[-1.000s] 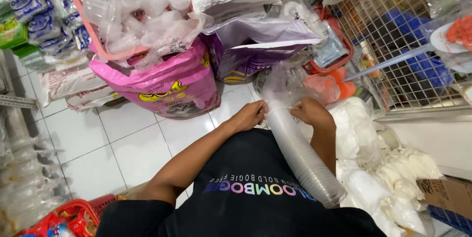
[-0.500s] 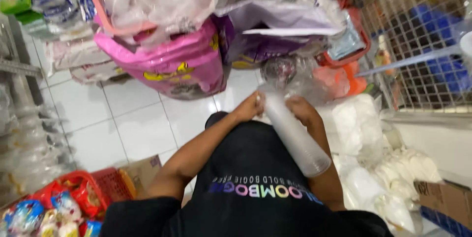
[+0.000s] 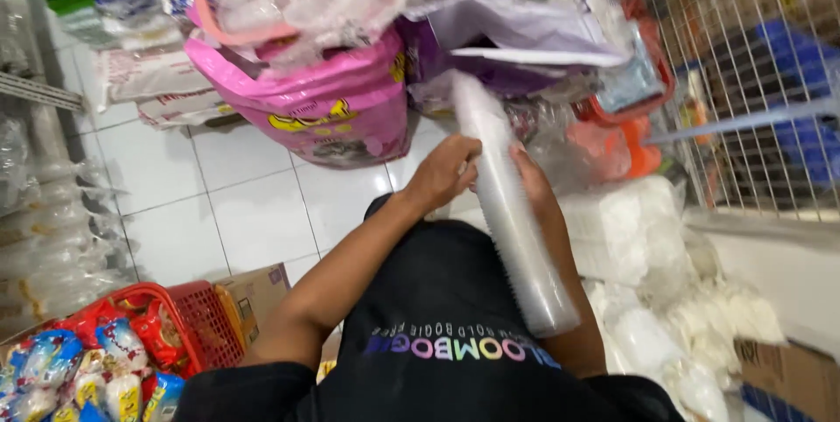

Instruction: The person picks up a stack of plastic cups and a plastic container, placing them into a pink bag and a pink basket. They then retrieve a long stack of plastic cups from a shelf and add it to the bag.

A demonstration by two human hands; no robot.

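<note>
hands, two of them, left hand (image 3: 448,173) and right hand (image 3: 530,184), clasp one long sleeve of stacked clear cups (image 3: 512,212) before one pink bag (image 3: 324,98).

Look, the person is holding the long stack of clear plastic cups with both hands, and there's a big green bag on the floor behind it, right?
Not quite. The bag behind is pink, not green, as the head view shows. The rest holds: the left hand and right hand both grip the long stack of clear plastic cups.
</note>
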